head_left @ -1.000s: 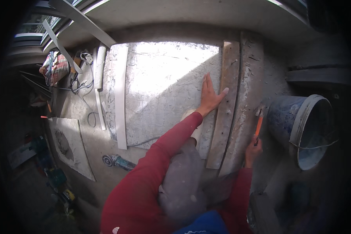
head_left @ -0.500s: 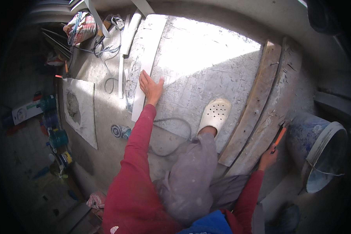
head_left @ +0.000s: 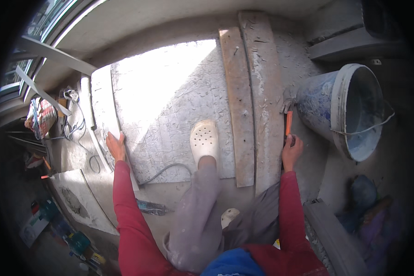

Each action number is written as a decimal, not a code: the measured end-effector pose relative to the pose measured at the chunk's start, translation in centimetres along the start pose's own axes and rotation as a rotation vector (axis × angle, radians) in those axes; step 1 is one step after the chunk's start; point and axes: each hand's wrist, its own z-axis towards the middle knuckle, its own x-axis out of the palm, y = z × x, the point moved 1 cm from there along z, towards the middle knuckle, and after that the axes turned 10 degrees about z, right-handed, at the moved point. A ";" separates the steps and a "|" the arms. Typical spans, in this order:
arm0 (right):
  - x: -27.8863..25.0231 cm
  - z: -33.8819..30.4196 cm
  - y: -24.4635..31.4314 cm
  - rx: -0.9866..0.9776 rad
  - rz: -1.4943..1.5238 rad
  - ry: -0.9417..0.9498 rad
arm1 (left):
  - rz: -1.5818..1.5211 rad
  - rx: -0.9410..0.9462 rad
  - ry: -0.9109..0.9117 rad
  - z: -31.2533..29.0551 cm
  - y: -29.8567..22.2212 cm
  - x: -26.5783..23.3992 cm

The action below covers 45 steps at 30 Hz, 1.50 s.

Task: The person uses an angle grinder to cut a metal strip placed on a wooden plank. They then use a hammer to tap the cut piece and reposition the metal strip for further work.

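A long white strip (head_left: 106, 99) lies along the left edge of a large pale scratched board (head_left: 179, 124). My left hand (head_left: 116, 146) grips across the strip, thumb by its right edge and fingers by its left. My right hand (head_left: 291, 152) is closed around the orange handle of a hammer (head_left: 288, 123), whose grey head points away from me beside the bucket. My foot, in a cream clog (head_left: 204, 139), stands on the pale board.
Two worn wooden planks (head_left: 239, 101) (head_left: 267, 92) run along the board's right side. A tipped paint-stained bucket (head_left: 319, 96) lies at right. A power tool (head_left: 152, 207) with a cable sits near my left forearm. Far left are a bundled sack (head_left: 43, 117) and a mortar-smeared sheet (head_left: 76, 195).
The view has swung to the right. My left hand has closed from lying flatter over the white strip to gripping it. My right hand still holds the hammer, now further forward.
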 end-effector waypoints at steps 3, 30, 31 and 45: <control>-1.0 -0.3 2.8 -0.100 0.096 -0.081 | -0.009 0.086 -0.012 0.3 -1.0 -3.1; 2.2 -8.7 17.7 -0.308 0.566 0.463 | -0.821 0.215 0.211 -5.2 -21.4 -8.0; 2.1 -9.0 18.9 -0.291 0.625 0.487 | -0.991 0.298 0.238 -5.7 -23.8 -9.4; -2.7 -7.6 15.4 -0.077 0.372 0.100 | -1.378 0.435 0.638 -19.6 -49.8 -8.5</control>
